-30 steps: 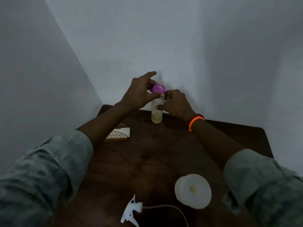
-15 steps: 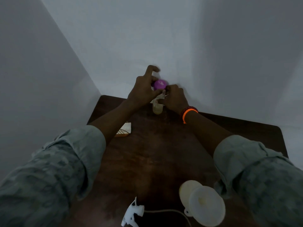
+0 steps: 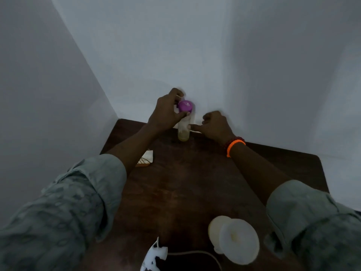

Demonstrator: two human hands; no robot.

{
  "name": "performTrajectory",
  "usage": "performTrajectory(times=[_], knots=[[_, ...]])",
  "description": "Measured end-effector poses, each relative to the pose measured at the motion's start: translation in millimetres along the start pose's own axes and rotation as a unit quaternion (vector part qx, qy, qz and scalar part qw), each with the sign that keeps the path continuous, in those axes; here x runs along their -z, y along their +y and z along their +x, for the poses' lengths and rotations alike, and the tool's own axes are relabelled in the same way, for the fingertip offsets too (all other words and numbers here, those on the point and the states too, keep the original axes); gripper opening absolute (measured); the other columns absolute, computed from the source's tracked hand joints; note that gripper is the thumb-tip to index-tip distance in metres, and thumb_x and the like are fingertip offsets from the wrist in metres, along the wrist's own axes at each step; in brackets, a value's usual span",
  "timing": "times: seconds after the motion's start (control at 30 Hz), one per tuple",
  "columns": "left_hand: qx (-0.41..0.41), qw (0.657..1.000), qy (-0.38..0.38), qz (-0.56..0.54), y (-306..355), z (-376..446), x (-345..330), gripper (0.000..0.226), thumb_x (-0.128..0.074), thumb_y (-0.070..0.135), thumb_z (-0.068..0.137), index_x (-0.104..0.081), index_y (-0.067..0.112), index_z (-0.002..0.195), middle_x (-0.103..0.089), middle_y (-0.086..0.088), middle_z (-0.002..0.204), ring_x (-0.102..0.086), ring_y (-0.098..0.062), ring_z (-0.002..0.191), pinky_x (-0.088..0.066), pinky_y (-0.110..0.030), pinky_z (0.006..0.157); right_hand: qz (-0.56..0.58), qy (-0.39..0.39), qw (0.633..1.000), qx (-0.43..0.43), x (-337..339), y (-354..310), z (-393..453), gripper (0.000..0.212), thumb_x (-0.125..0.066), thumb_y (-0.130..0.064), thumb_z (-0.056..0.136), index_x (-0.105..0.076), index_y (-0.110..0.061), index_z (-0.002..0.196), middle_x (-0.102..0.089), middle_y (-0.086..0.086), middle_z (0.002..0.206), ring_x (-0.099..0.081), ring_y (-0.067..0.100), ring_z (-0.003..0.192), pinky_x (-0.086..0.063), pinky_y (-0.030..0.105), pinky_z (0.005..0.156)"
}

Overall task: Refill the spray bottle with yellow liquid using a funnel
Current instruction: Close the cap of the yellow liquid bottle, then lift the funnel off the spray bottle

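Bottle [image 3: 183, 132] at twelve o'clock: left hand [image 3: 166, 112] grips its purple cap [image 3: 185, 106]; right hand [image 3: 214, 126], blurred, loosely curled beside, one finger touching.

Clear bottle [image 3: 183, 132] — purple cap [image 3: 185, 105], yellow liquid low — stands upright, far beyond the white funnel [image 3: 235, 240] and spray head [image 3: 155, 256].

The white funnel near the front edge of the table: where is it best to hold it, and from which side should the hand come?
Judging by its pose, grip the funnel at its wide round rim, coming from above on the right, where the right hand is nearer. Its mouth faces the camera and the rim is free all round; the spout is hidden underneath.
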State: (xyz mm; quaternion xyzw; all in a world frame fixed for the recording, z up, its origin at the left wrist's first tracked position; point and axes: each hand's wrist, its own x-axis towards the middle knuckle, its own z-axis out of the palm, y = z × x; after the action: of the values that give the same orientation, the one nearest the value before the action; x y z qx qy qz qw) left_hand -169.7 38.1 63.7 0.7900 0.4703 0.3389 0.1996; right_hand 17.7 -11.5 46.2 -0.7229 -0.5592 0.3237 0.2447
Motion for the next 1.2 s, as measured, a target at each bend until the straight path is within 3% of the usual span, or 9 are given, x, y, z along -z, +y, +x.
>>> performTrajectory(times=[0.1, 0.2, 0.3, 0.4, 0.5, 0.63, 0.83, 1.03, 1.2], knots=[[0.043, 0.998, 0.038, 0.017, 7.3, -17.7, 6.7, 0.054, -0.081, 0.030, 0.078, -0.058, 0.007, 0.121, -0.066, -0.009, 0.116, -0.063, -0.022, 0.107, -0.055, -0.038, 0.090, 0.024, 0.026, 0.999, -0.015, 26.2, 15.1, -36.2, 0.059, -0.082, -0.064, 0.061, -0.063, -0.014, 0.086, -0.063, -0.007, 0.074, -0.060, 0.005, 0.072, -0.049, 0.026, 0.069], [0.108, 0.989, 0.102, -0.012, 31.9, -64.9, 14.4, 0.032, -0.076, 0.029, 0.083, -0.068, 0.012, 0.109, -0.071, -0.002, 0.107, -0.065, -0.013, 0.100, -0.057, -0.034, 0.087, 0.068, 0.031, 0.997, -0.029, 51.0, 30.7, -92.7, 0.047, -0.083, -0.056, 0.066, -0.072, -0.014, 0.084, -0.072, 0.001, 0.073, -0.066, 0.008, 0.071, -0.054, 0.031, 0.067], [0.195, 0.979, -0.010, -0.056, 65.9, -133.1, 17.6, 0.012, -0.075, 0.027, 0.086, -0.073, 0.021, 0.097, -0.072, 0.006, 0.097, -0.066, -0.005, 0.089, -0.054, -0.024, 0.084, 0.087, 0.018, 0.995, -0.036, 65.2, 48.6, -155.3, 0.035, -0.083, -0.042, 0.075, -0.075, -0.012, 0.089, -0.075, 0.007, 0.082, -0.073, 0.017, 0.079, -0.058, 0.035, 0.076], [0.286, 0.935, -0.158, -0.140, 94.6, -197.5, 12.2, 0.007, -0.073, 0.031, 0.088, -0.073, 0.029, 0.095, -0.073, 0.008, 0.095, -0.071, -0.006, 0.080, -0.057, -0.022, 0.072, 0.113, 0.013, 0.992, -0.056, 68.2, 66.3, -211.8, 0.035, -0.078, -0.037, 0.080, -0.074, -0.004, 0.091, -0.074, 0.014, 0.085, -0.071, 0.024, 0.083, -0.059, 0.036, 0.077], [0.353, 0.888, -0.203, -0.215, 119.8, -241.8, 2.8, 0.010, -0.073, 0.030, 0.088, -0.074, 0.027, 0.097, -0.075, 0.002, 0.091, -0.074, -0.010, 0.080, -0.059, -0.025, 0.066, 0.130, 0.003, 0.989, -0.076, 65.9, 79.6, -257.1, 0.020, -0.074, -0.031, 0.085, -0.076, -0.015, 0.096, -0.076, 0.001, 0.089, -0.071, 0.008, 0.081, -0.058, 0.025, 0.073], [0.351, 0.866, -0.212, -0.286, 142.3, -271.5, -5.4, 0.010, -0.072, 0.026, 0.090, -0.077, 0.019, 0.095, -0.077, -0.004, 0.085, -0.075, -0.018, 0.080, -0.063, -0.036, 0.073, 0.144, -0.020, 0.986, -0.082, 59.7, 89.6, -297.1, 0.014, -0.062, -0.025, 0.095, -0.076, -0.022, 0.097, -0.075, -0.005, 0.090, -0.069, 0.000, 0.080, -0.051, 0.020, 0.070], [0.338, 0.860, -0.203, -0.324, 167.1, -282.3, -12.6, 0.015, -0.069, 0.021, 0.093, -0.077, 0.010, 0.098, -0.077, -0.011, 0.084, -0.075, -0.028, 0.080, -0.063, -0.039, 0.072, 0.191, -0.016, 0.976, -0.104, 60.8, 96.1, -327.0, 0.031, -0.056, -0.033, 0.098, -0.075, -0.008, 0.094, -0.074, 0.015, 0.086, -0.069, 0.032, 0.078, -0.054, 0.029, 0.064], [0.333, 0.871, -0.190, -0.306, 168.3, -279.3, -17.7, 0.012, -0.068, 0.015, 0.093, -0.076, 0.009, 0.101, -0.077, -0.009, 0.084, -0.076, -0.025, 0.081, -0.062, -0.045, 0.078, 0.184, -0.008, 0.977, -0.105, 58.8, 93.8, -331.8, 0.019, -0.059, -0.018, 0.097, -0.074, -0.009, 0.104, -0.076, 0.010, 0.088, -0.072, 0.012, 0.070, -0.056, 0.021, 0.060], [0.326, 0.882, -0.191, -0.282, 170.2, -276.3, -17.4, 0.011, -0.068, 0.015, 0.093, -0.075, 0.013, 0.101, -0.077, -0.004, 0.087, -0.075, -0.017, 0.078, -0.062, -0.031, 0.071, 0.200, -0.004, 0.973, -0.116, 56.9, 90.7, -330.5, 0.017, -0.060, -0.016, 0.097, -0.073, -0.008, 0.105, -0.076, 0.008, 0.087, -0.072, 0.009, 0.068, -0.054, 0.018, 0.057]])
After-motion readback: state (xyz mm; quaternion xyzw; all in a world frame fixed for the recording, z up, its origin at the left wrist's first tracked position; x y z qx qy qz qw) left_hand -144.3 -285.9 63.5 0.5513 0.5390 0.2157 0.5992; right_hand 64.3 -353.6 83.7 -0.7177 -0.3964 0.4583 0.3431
